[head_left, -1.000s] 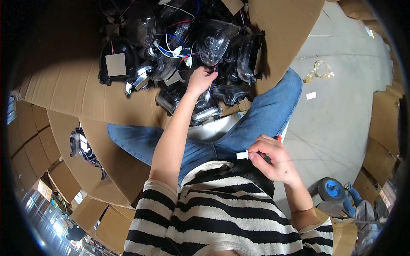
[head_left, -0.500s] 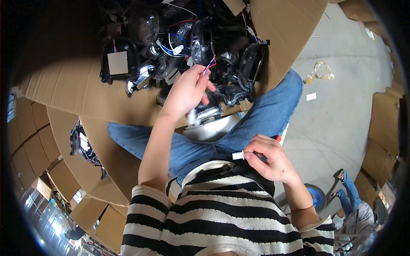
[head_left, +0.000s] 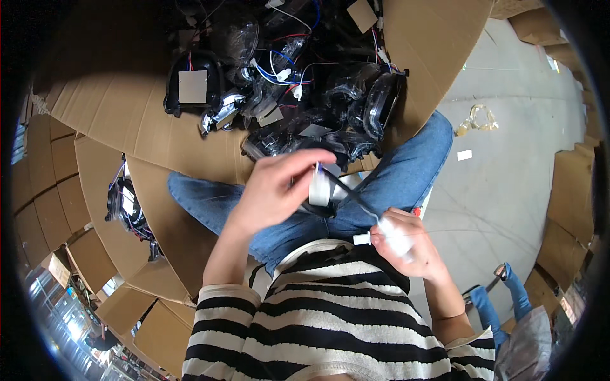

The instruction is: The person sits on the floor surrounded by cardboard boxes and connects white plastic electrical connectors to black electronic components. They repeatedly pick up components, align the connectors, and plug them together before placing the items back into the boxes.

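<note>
My left hand [head_left: 270, 190] is closed round a lamp unit with a dark rim [head_left: 321, 208] and a pale round part, held above my lap. A dark cable [head_left: 356, 198] stretches from the lamp toward my right hand [head_left: 413, 247]. That hand is closed, and a white block [head_left: 361, 239] sticks out past its fingertips; in the earlier frame it sits on a small dark piece. A white connector [head_left: 396, 236], smeared by motion, lies across the right fingers; whether they grip it I cannot tell. Beyond is a pile of black lamp units [head_left: 318, 120] with clear lenses and wires.
The pile lies in a large cardboard box [head_left: 438, 38] in front of my crossed legs [head_left: 406, 152]. Left stands another carton with wired lamps [head_left: 127, 200]. A yellowish loop of tape [head_left: 480, 119] and a white slip [head_left: 464, 155] lie on the floor. A person [head_left: 524, 333] is at lower right.
My left hand has come back from the pile toward my lap with a lamp unit, and its cable now reaches my right hand. One lamp is gone from the pile's middle.
</note>
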A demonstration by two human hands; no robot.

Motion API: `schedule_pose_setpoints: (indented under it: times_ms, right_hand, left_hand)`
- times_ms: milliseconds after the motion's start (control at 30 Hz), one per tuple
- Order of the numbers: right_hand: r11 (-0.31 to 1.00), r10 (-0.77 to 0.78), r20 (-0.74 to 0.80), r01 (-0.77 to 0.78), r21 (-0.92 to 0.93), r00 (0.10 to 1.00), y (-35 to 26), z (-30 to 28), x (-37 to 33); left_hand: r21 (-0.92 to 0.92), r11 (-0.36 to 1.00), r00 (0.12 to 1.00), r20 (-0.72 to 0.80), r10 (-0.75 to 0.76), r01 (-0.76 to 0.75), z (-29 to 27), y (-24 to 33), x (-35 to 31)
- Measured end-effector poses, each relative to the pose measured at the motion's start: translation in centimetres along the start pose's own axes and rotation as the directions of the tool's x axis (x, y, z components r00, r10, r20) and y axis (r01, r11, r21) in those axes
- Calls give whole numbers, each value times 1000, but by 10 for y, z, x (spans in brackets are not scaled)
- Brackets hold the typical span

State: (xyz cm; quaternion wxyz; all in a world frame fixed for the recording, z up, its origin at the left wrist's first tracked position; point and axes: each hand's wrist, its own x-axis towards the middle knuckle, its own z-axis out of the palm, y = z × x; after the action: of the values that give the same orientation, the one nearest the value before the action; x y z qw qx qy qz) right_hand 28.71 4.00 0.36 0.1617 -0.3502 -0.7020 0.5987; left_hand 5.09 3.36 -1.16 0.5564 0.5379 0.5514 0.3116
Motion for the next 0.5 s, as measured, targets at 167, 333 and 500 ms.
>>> schedule_pose_setpoints:
  times_ms: [167,333,500]
  right_hand:
    - [998,-57,9,57,-10,998,-1,2,-1]
    - [999,-36,-20,36,-12,999,-9,-6,-4]
    - [999,-36,-85,39,24,996,-18,-13,1]
  left_hand:
    - [30,930,923,-117,368,-367,28,-11,-3]
    - [10,948,946,-74,317,-317,51,-20,-13]
    - [-89,934,937,-77,341,-347,56,-28,-18]
